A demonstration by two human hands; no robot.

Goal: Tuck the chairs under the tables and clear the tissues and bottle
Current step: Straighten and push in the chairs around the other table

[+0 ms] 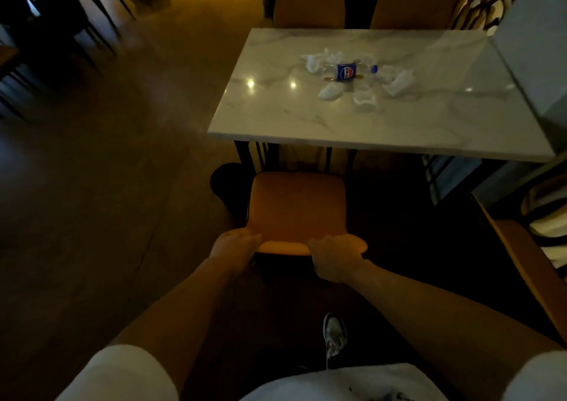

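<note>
An orange chair (pixel 296 207) stands in front of me, pulled out from the near edge of the white marble table (pixel 276 118). My left hand (pixel 234 247) grips the top left of its backrest. My right hand (pixel 334 259) grips the top right of the same backrest. On the table lies a clear plastic bottle (pixel 348 71) with a blue label, on its side. Several crumpled white tissues (pixel 331 91) are scattered around the bottle.
Two more orange chairs (pixel 308 9) stand at the table's far side. A patterned bench seat (pixel 546 213) and a wooden edge run along the right. A grey wall (pixel 540 47) borders the table's right end. Dark chairs and tables (pixel 61 11) stand far left across brown floor.
</note>
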